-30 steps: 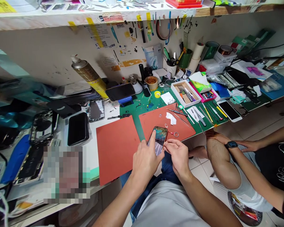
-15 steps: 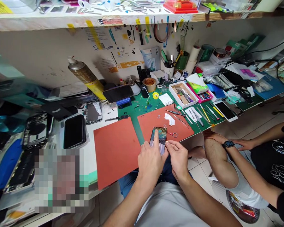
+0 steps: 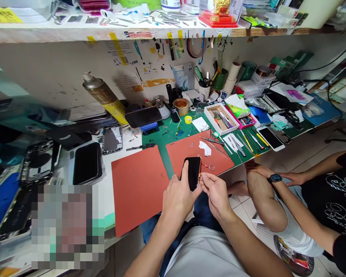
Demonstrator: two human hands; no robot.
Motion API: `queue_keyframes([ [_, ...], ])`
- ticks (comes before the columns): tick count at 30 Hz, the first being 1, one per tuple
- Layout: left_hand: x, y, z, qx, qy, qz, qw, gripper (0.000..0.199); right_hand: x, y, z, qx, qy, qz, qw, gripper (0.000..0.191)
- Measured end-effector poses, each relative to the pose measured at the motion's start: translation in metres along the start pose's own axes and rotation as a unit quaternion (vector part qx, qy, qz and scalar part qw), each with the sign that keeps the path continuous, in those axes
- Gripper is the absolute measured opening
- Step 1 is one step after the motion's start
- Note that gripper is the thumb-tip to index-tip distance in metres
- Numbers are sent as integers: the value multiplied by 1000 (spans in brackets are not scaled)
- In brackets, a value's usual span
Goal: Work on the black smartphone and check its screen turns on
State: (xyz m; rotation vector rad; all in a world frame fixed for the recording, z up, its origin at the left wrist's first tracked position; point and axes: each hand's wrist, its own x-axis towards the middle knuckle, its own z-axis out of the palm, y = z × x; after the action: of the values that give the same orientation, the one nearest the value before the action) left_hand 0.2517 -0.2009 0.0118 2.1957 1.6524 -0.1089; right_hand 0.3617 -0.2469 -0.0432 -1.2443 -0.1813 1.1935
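A smartphone (image 3: 194, 173) with a dark screen and a gold-orange edge is gripped in my left hand (image 3: 177, 196). The index finger of that hand lies along the phone's left side, over the glass. My right hand (image 3: 218, 194) is closed, its thumb and fingertips pinched against the phone's right edge. What the pinch holds, if anything, is too small to make out. Just beyond the phone, on the right red-brown mat (image 3: 175, 152), lies a small ring-ended pin (image 3: 210, 167). A crumpled white tissue (image 3: 205, 148) and a thin pair of tweezers (image 3: 220, 151) rest there too.
Another red-brown mat (image 3: 138, 188) lies to the left. Screwdrivers and tools (image 3: 245, 142) line the right, beside a white phone (image 3: 271, 138) and a tool box (image 3: 222, 118). A spray can (image 3: 103, 96) stands behind. At right sits another person, wearing a watch (image 3: 275, 177).
The phone's screen has gone from a lit picture to dark. My left index finger has shifted from the screen's middle towards its left edge. The camera view has tilted up slightly.
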Motion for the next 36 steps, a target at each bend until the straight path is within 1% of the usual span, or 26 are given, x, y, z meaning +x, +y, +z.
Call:
queue_keyframes([
  [3,1,-2,-2,-10,-6,-2,1000,82,1,-2,2,25,-19,23,999,39],
  [14,0,-2,-6,-12,-11,5,1000,77,7,-2,1,79,-50,71,993,36],
  [20,1,-4,-5,-23,-16,-3,1000,82,5,-2,1,84,-59,72,992,37],
  [23,2,-3,-5,-25,-17,-12,999,81,6,1,1,84,-52,71,993,36],
  [30,2,-2,-7,-32,-27,-16,999,79,8,4,2,83,-58,63,993,36],
  [34,1,-4,-10,-50,-29,-13,998,79,11,4,4,77,-74,67,992,39],
  [36,1,-7,-13,-58,-39,-12,997,81,11,2,5,70,-85,71,991,42],
])
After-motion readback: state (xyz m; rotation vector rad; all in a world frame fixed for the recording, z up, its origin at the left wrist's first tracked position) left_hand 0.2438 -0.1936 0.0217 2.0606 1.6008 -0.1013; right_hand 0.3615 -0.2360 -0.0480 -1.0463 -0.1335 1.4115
